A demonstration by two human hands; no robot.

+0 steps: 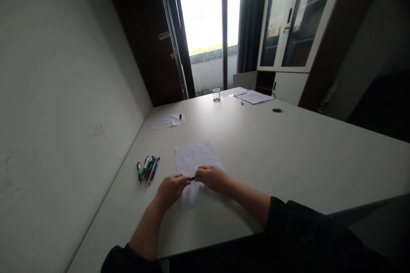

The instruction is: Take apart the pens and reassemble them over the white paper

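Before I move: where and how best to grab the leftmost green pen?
I'd grip the green pen mid-barrel, from above, pinching across its left and right sides. It lies flat, pointing away from the person, slightly apart from the pen bunch on its right. The left hand is nearer, but it's on the dark pen.

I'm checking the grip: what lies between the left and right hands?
In the head view, a dark pen-like object bridges the left hand and right hand, above a paper sheet.
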